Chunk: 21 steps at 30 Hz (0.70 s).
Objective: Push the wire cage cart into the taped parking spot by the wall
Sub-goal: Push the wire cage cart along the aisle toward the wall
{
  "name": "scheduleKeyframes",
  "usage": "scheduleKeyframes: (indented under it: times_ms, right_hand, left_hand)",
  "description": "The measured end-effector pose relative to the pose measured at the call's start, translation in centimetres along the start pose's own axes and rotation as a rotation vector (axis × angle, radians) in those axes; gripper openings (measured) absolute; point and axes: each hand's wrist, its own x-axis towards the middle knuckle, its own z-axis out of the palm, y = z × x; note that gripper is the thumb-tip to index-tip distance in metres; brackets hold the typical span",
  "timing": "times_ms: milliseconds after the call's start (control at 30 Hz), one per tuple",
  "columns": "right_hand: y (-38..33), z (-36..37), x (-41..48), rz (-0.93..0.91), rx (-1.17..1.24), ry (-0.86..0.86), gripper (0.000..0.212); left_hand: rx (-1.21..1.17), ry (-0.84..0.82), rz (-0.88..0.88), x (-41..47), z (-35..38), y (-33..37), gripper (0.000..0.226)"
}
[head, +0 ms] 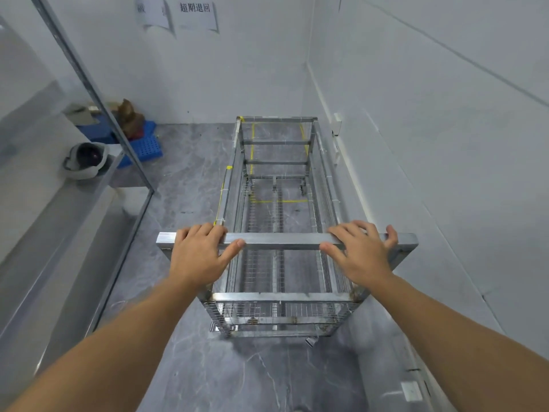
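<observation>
The wire cage cart (279,162) is a long empty metal frame with mesh sides, standing lengthwise in front of me beside the right wall. My left hand (199,254) is wrapped over the left part of its near handle bar (282,240). My right hand (361,251) lies on the right part of the bar with its fingers spread, resting rather than gripping. Yellow tape lines (279,201) on the grey floor show through the cart's mesh, under its far half, near the far wall.
The white right wall (416,144) runs close along the cart. A metal shelf unit with a slanted post (98,93) stands at left, holding a grey helmet (84,160). A blue pallet (145,144) with a brown bundle lies in the far left corner. Paper signs hang on the far wall.
</observation>
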Motion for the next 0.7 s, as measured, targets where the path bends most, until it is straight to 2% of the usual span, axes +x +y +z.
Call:
scheduleKeyframes:
  times_ms: [300,500,700]
  right_hand:
    - [1.3,0.0,2.9,-0.023,0.013,-0.025,0.067]
    - [2.5,-0.6,5.5,-0.015,0.023,-0.085,0.059]
    - [2.5,-0.6,8.1,0.001,-0.01,-0.109,0.06]
  left_hand:
    - [0.008,-0.025,-0.018,2.6,0.4,0.7,0.063]
    - [-0.011,-0.103,-0.054,5.2,0.6,2.0,0.065]
    - [-0.02,-0.153,-0.106,8.1,1.1,2.0,0.059]
